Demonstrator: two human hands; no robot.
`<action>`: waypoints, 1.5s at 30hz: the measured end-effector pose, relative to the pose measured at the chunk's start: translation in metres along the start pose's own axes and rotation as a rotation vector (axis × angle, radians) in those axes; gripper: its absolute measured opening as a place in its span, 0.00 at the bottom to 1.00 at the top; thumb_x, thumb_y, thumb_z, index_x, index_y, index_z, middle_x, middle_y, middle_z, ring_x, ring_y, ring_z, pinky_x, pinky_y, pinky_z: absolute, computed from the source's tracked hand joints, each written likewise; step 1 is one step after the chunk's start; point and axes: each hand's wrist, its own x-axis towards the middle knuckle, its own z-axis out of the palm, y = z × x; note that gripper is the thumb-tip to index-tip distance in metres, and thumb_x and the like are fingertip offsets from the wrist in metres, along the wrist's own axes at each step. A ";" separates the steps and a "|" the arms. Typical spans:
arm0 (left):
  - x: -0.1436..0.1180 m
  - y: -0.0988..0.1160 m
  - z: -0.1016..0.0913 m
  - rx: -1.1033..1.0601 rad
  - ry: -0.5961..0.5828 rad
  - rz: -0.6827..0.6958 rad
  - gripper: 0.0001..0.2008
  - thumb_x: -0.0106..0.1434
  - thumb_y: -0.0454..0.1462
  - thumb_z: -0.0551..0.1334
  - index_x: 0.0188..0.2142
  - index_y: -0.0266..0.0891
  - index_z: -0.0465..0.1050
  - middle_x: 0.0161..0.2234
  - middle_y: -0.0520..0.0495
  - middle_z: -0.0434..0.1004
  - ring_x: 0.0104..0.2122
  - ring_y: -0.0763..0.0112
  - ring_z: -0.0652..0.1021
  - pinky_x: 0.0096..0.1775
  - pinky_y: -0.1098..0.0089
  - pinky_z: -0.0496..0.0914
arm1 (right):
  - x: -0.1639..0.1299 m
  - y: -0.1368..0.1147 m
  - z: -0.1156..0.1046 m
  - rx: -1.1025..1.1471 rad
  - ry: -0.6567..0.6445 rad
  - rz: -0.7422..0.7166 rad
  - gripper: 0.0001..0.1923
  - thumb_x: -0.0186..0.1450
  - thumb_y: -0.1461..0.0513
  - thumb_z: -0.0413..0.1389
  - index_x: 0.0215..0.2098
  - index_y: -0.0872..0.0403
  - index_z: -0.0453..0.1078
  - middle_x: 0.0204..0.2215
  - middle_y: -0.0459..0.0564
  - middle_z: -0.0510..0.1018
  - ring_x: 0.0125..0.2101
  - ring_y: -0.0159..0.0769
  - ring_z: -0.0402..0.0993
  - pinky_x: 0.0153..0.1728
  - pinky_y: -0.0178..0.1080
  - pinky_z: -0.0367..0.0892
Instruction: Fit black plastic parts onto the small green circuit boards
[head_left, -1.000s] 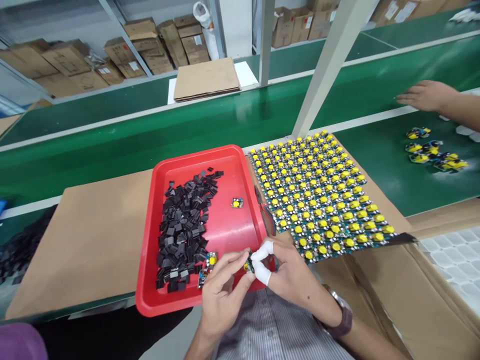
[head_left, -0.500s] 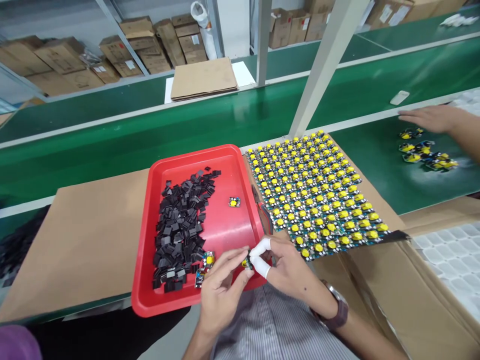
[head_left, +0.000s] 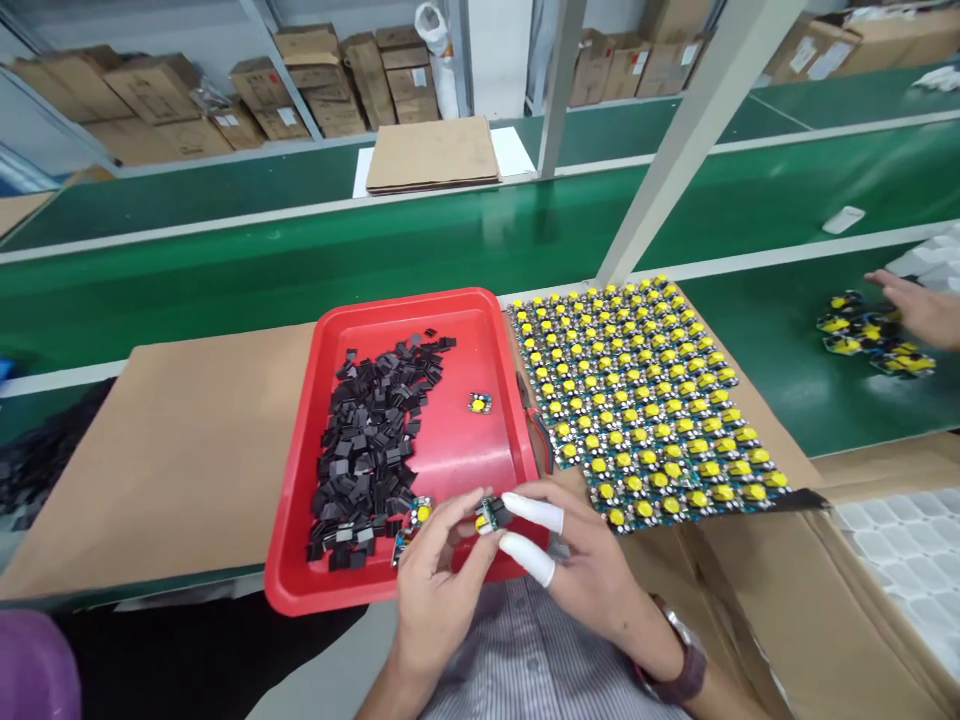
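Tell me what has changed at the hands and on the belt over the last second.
The right hand has loosened: its white-capped fingers now stretch out beside the small board, which the left hand pinches. On the belt, the co-worker's hand has drawn back toward the right edge, by the loose boards. The red tray, black parts and yellow-capped panel lie unchanged.

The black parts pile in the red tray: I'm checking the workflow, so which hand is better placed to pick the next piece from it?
Probably the left hand: it is nearer the black parts pile, while the right hand is farther off.
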 end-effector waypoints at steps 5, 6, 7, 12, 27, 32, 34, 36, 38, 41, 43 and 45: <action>-0.005 0.006 0.003 0.124 0.108 0.188 0.24 0.63 0.29 0.70 0.56 0.49 0.78 0.48 0.48 0.84 0.45 0.64 0.83 0.53 0.64 0.77 | -0.007 -0.011 0.002 -0.138 0.011 -0.111 0.32 0.68 0.70 0.62 0.67 0.45 0.65 0.54 0.55 0.77 0.54 0.43 0.76 0.55 0.46 0.76; -0.005 0.006 0.003 0.123 0.118 0.206 0.25 0.62 0.28 0.70 0.57 0.49 0.77 0.48 0.48 0.84 0.45 0.65 0.83 0.52 0.65 0.77 | -0.007 -0.012 0.002 -0.138 0.006 -0.109 0.31 0.68 0.70 0.62 0.67 0.45 0.65 0.54 0.55 0.77 0.53 0.43 0.77 0.55 0.46 0.76; -0.006 0.006 0.003 0.116 0.122 0.220 0.26 0.62 0.27 0.69 0.57 0.49 0.77 0.49 0.48 0.83 0.45 0.65 0.83 0.52 0.66 0.77 | -0.006 -0.013 0.003 -0.135 -0.001 -0.111 0.30 0.68 0.70 0.62 0.66 0.45 0.66 0.53 0.54 0.77 0.52 0.42 0.77 0.54 0.45 0.77; -0.008 0.002 0.002 0.139 0.150 0.274 0.29 0.62 0.26 0.69 0.60 0.48 0.74 0.51 0.47 0.82 0.47 0.63 0.83 0.54 0.64 0.77 | 0.001 -0.019 0.003 -0.152 -0.075 -0.109 0.29 0.70 0.70 0.59 0.66 0.45 0.65 0.53 0.55 0.77 0.53 0.43 0.76 0.54 0.46 0.76; 0.001 0.005 0.001 0.186 0.089 0.456 0.28 0.63 0.23 0.66 0.60 0.41 0.73 0.49 0.44 0.82 0.48 0.65 0.82 0.53 0.66 0.77 | 0.005 -0.015 0.006 -0.127 -0.146 -0.175 0.29 0.70 0.73 0.53 0.67 0.49 0.65 0.53 0.57 0.75 0.52 0.44 0.73 0.54 0.48 0.74; 0.020 0.006 -0.014 0.275 -0.006 0.391 0.22 0.66 0.29 0.67 0.58 0.41 0.73 0.48 0.45 0.82 0.45 0.66 0.82 0.50 0.67 0.77 | 0.005 -0.007 0.003 -0.025 -0.118 -0.026 0.25 0.71 0.67 0.58 0.65 0.46 0.68 0.54 0.55 0.76 0.51 0.41 0.75 0.52 0.45 0.74; 0.039 0.008 -0.025 0.411 -0.119 0.366 0.17 0.68 0.31 0.65 0.56 0.39 0.72 0.47 0.43 0.82 0.45 0.63 0.82 0.50 0.62 0.78 | 0.004 -0.003 0.000 -0.030 -0.029 0.023 0.22 0.71 0.65 0.59 0.63 0.46 0.69 0.53 0.53 0.77 0.51 0.41 0.76 0.54 0.45 0.73; 0.061 0.009 -0.031 0.622 -0.281 0.335 0.14 0.69 0.30 0.61 0.54 0.37 0.72 0.52 0.37 0.79 0.47 0.57 0.82 0.49 0.56 0.79 | 0.003 -0.001 -0.003 -0.054 0.045 0.023 0.20 0.72 0.65 0.58 0.60 0.45 0.71 0.49 0.51 0.79 0.50 0.39 0.77 0.53 0.44 0.73; 0.084 0.009 -0.029 0.805 -0.434 0.326 0.13 0.67 0.28 0.59 0.50 0.36 0.73 0.63 0.30 0.69 0.53 0.49 0.79 0.47 0.52 0.79 | 0.003 -0.001 -0.005 -0.073 0.069 -0.004 0.18 0.72 0.65 0.57 0.59 0.45 0.72 0.47 0.50 0.80 0.48 0.39 0.78 0.51 0.43 0.73; 0.119 0.004 -0.012 0.896 -0.537 0.383 0.14 0.62 0.25 0.60 0.45 0.35 0.75 0.69 0.30 0.60 0.61 0.41 0.72 0.47 0.50 0.79 | 0.002 -0.001 -0.007 -0.074 0.045 -0.045 0.18 0.73 0.67 0.56 0.59 0.45 0.72 0.47 0.50 0.80 0.47 0.38 0.78 0.50 0.42 0.74; 0.142 0.001 0.001 0.897 -0.545 0.420 0.16 0.61 0.23 0.59 0.46 0.35 0.75 0.62 0.32 0.69 0.59 0.45 0.73 0.51 0.51 0.76 | -0.001 0.001 -0.008 -0.087 0.024 -0.071 0.19 0.73 0.67 0.55 0.59 0.46 0.71 0.47 0.51 0.79 0.47 0.37 0.78 0.50 0.41 0.75; 0.164 0.000 0.010 0.895 -0.543 0.436 0.18 0.61 0.22 0.57 0.49 0.35 0.74 0.55 0.35 0.75 0.57 0.50 0.75 0.55 0.52 0.73 | -0.005 0.004 -0.008 -0.129 0.012 -0.098 0.19 0.73 0.68 0.55 0.59 0.46 0.70 0.48 0.51 0.79 0.48 0.37 0.78 0.51 0.41 0.75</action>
